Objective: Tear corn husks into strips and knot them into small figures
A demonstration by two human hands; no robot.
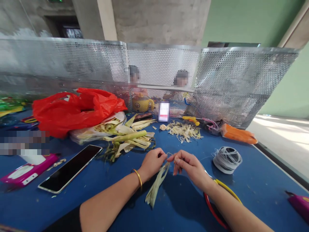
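Note:
Near the middle of the blue table, my left hand (153, 163) is closed in a pinch, with a gold bangle on its wrist. Facing it, my right hand (189, 164) also has its fingertips pressed together. A thin white string (169, 153) arcs between the fingertips of both hands. Just below, a small bundle of pale corn husk strips (156, 187) hangs from the pinched place, its lower end fanned out. My fingers partly hide where string and husk meet. Right of my right hand is a spool of white string (227, 160).
Corn husks (131, 137) lie by a red plastic bag (79, 111); shredded husk (184, 130) is behind my hands. A smartphone (71, 167) and magenta tool (29, 170) lie left. A red-and-yellow ring (229, 190) sits under my right forearm. Perforated metal panels (161, 64) stand behind, with people beyond.

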